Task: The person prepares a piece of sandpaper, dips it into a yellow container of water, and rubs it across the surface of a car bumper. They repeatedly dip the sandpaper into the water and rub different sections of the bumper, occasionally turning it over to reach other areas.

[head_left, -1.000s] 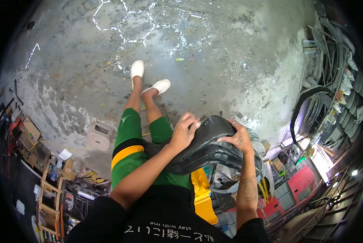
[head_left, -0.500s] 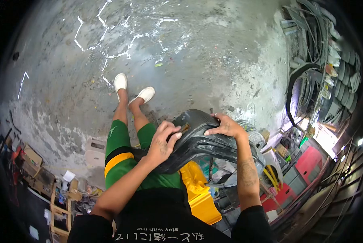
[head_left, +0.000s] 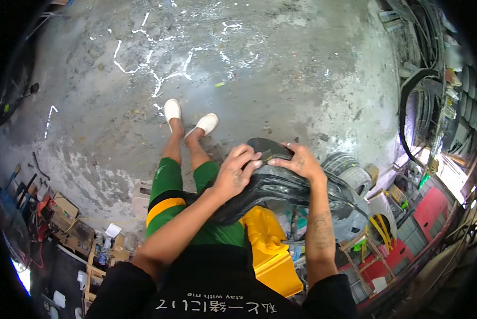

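Observation:
A black plastic car part (head_left: 283, 189), which looks like a bumper, lies across my lap with its far end raised. My left hand (head_left: 235, 171) is closed near its upper edge, fingers and thumb pinching a small brownish strip (head_left: 270, 158) against the surface. What the strip is made of is too small to tell. My right hand (head_left: 301, 164) grips the part's top edge, its thumb on the near face close to the left fingertips and its fingers over the far side.
A yellow moulded panel (head_left: 273, 266) stands beside my right thigh. Tyres (head_left: 350, 173) and red panels (head_left: 432, 207) lie to the right. Dark curved trim pieces (head_left: 414, 117) hang on the right wall. Cardboard boxes (head_left: 65, 207) and a wooden frame (head_left: 93, 276) are at left.
My left hand has slid along the black part towards my right hand, carrying the brownish strip. My right hand keeps its grip. The whole view has shifted slightly.

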A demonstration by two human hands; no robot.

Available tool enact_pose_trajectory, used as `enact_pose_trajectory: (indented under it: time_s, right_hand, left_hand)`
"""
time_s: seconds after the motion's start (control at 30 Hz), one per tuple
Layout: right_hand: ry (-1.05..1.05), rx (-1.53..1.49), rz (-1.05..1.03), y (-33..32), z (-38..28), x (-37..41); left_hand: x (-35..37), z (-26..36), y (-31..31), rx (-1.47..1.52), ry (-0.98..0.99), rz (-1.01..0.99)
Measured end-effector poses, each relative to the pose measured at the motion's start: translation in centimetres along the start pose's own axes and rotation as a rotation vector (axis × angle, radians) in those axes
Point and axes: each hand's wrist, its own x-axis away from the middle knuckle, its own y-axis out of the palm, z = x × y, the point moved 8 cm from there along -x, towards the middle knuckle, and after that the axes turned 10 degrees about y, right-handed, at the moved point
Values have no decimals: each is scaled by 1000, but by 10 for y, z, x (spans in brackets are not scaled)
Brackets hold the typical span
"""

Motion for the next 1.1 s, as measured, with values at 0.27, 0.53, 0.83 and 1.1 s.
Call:
enact_pose_trajectory:
  time_s: [0.27,0.53,0.83,1.1]
  right_hand:
    - [-18,75,21,3,3,-4]
    - [37,57,-105,3,-4,-2]
    - [-35,28,-8,3,5,-6]
    - [139,117,42,7,11,-4]
  left_hand:
    - [34,4,-16,-179,67,37]
    - [84,-3,-32,-92,43,31]
    - [44,-32,-56,-28,-205,259]
    - [18,-35,-11,56,-119,131]
